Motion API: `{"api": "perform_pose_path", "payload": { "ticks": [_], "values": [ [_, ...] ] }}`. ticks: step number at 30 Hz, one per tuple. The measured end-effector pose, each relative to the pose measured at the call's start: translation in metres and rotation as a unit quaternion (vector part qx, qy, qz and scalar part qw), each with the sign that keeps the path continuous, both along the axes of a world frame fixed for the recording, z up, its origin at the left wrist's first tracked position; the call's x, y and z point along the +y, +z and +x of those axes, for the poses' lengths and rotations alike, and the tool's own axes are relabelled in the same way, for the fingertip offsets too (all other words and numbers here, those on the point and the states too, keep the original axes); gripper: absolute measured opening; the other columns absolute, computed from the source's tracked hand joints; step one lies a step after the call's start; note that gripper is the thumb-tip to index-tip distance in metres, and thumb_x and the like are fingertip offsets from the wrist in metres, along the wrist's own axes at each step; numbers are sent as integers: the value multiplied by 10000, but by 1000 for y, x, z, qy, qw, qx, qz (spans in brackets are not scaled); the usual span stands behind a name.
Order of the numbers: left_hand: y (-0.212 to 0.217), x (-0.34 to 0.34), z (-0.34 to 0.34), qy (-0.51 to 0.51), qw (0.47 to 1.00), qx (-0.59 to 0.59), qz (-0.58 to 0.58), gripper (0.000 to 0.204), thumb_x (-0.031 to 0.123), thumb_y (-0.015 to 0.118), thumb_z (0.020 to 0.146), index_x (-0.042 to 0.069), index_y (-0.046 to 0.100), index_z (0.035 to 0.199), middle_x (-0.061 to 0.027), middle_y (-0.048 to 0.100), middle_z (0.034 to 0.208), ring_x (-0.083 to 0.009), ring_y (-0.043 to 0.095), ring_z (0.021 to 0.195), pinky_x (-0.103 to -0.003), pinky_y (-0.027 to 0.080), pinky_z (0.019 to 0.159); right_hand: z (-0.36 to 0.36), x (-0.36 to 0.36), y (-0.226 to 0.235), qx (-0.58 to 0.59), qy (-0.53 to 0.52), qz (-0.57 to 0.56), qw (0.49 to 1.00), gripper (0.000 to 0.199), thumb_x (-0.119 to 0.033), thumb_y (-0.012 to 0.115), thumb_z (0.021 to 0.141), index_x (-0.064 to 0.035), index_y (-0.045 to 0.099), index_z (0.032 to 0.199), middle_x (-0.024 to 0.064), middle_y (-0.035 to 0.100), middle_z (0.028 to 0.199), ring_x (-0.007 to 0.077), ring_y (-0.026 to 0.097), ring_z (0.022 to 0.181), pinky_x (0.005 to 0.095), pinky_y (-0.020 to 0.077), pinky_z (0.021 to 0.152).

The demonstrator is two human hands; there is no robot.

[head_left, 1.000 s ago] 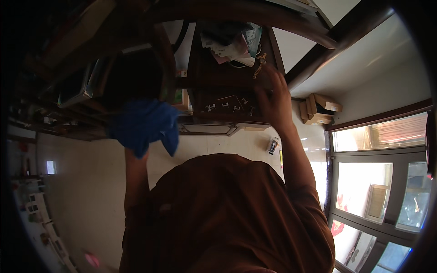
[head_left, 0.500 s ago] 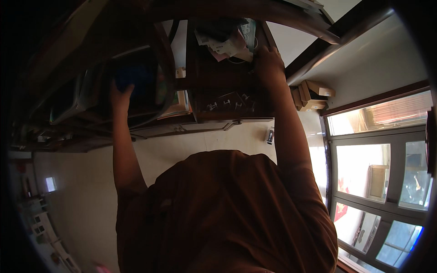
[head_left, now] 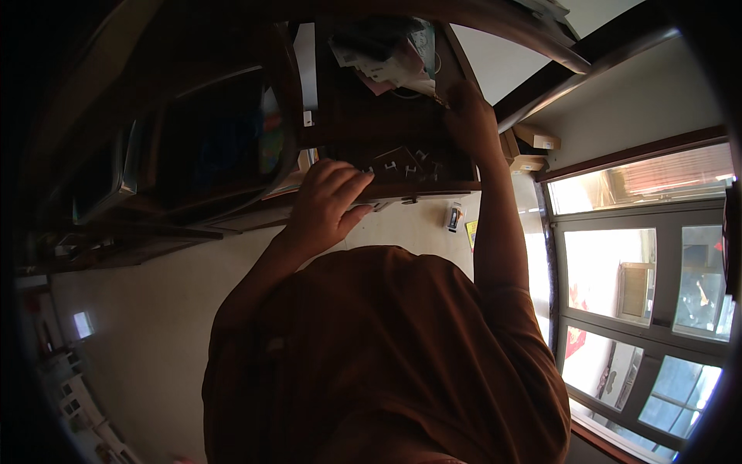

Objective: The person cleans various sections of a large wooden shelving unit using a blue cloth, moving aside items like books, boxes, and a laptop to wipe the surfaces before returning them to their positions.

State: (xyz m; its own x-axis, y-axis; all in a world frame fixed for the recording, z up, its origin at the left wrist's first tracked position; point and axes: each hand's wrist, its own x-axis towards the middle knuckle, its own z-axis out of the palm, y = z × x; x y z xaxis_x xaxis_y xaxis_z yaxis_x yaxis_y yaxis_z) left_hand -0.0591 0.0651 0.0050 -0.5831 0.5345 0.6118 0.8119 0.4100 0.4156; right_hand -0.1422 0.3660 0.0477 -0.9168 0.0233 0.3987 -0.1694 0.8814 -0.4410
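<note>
My left hand (head_left: 328, 203) is at the front edge of a dark wooden cabinet (head_left: 363, 143). Its thumb stands apart from the slightly bent fingers, and nothing shows in it. My right hand (head_left: 473, 124) is curled closed at the right side of the upper compartment; its fingertips are in shadow, and what they grip cannot be made out. Beside it lies a heap of papers (head_left: 398, 69). Several small white H-shaped pieces (head_left: 390, 166) lie in the lower compartment. A dark blue thing (head_left: 232, 143) sits in the shadowed left compartment, untouched.
Left of the cabinet's middle stand books or folders (head_left: 130, 158). Cardboard boxes (head_left: 529, 162) are stacked by the right wall. A small box (head_left: 454, 216) lies on the pale floor (head_left: 139, 332). A glazed window frame (head_left: 665, 232) fills the right side.
My left hand has let go of the blue thing and moved right and nearer, to the cabinet's front edge. My right hand stays at the upper compartment's right side.
</note>
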Motion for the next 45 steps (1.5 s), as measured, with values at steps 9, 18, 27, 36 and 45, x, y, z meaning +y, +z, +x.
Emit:
{"api": "perform_pose_path", "payload": {
  "ticks": [9, 18, 27, 36, 45],
  "values": [
    [-7, 19, -7, 8, 987, -49, -155, 343, 197, 813, 780, 28, 693, 1054, -91, 691, 887, -250, 630, 931, -514, 316, 1178, 37, -4, 12, 30, 119, -165, 979, 337, 56, 640, 770, -51, 571, 1082, 112, 636, 995, 249, 676, 913, 341, 540, 765],
    [-7, 18, 26, -26, 985, -75, -152, 275, 166, 854, 716, 56, 714, 926, -78, 677, 776, -236, 640, 832, -536, 348, 1156, 74, -6, 31, 16, 254, -121, 959, 408, 124, 604, 731, -48, 570, 1100, 121, 596, 1026, 313, 628, 946, 373, 541, 791],
    [-23, 16, 43, -32, 983, -45, -173, 254, 143, 861, 697, 77, 706, 887, -63, 642, 740, -218, 641, 775, -549, 371, 1153, 96, -17, 4, -49, 292, -100, 950, 411, 71, 688, 714, -35, 559, 1089, 137, 578, 980, 365, 610, 948, 418, 534, 777],
    [-2, 33, 43, 14, 993, -101, -62, 322, 171, 816, 794, 51, 695, 1067, -109, 665, 930, -288, 644, 893, -480, 468, 1007, 97, -25, -7, -43, 317, -153, 935, 359, 91, 697, 749, -34, 561, 1056, 113, 573, 925, 261, 635, 805, 343, 537, 697],
    [-7, 53, 29, 49, 983, -175, 25, 467, 152, 805, 814, 40, 611, 1223, -117, 649, 1081, -331, 637, 950, -408, 511, 787, 99, -36, -20, -15, 314, -179, 932, 393, 48, 727, 737, -35, 572, 1088, 114, 593, 934, 253, 652, 798, 345, 539, 678]
  ]
}}
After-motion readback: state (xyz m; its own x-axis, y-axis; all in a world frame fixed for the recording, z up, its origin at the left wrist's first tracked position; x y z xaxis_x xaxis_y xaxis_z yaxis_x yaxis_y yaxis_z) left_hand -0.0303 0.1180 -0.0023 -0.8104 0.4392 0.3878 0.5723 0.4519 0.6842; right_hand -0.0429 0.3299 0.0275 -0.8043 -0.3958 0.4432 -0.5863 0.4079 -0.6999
